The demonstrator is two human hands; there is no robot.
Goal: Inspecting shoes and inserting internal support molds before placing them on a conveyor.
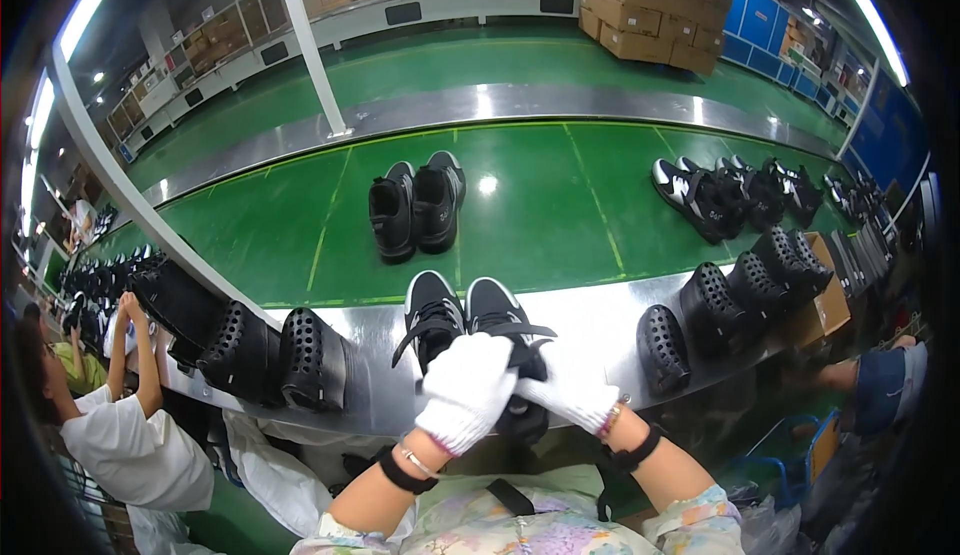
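Note:
A pair of black sneakers with grey toes stands at the steel edge of the line in front of me, toes pointing away. My left hand [468, 383], in a white knitted glove, lies closed over the heel side between the left sneaker [433, 317] and the right sneaker [495, 307]. From the other side my right hand [572, 383], gloved too, grips the right sneaker's heel. Loose lace or strap ends stick out sideways from both shoes. My fingers partly hide the ankle openings, and I cannot make out the fingertips.
Another sneaker pair [415, 205] stands on the green belt [530, 205] ahead, with several more sneakers [735, 195] at right. Black perforated shoe-shaped forms [312, 357] line the steel ledge [375, 380] on both sides. A co-worker [135, 445] is at left. Cartons [650, 10] are stacked beyond.

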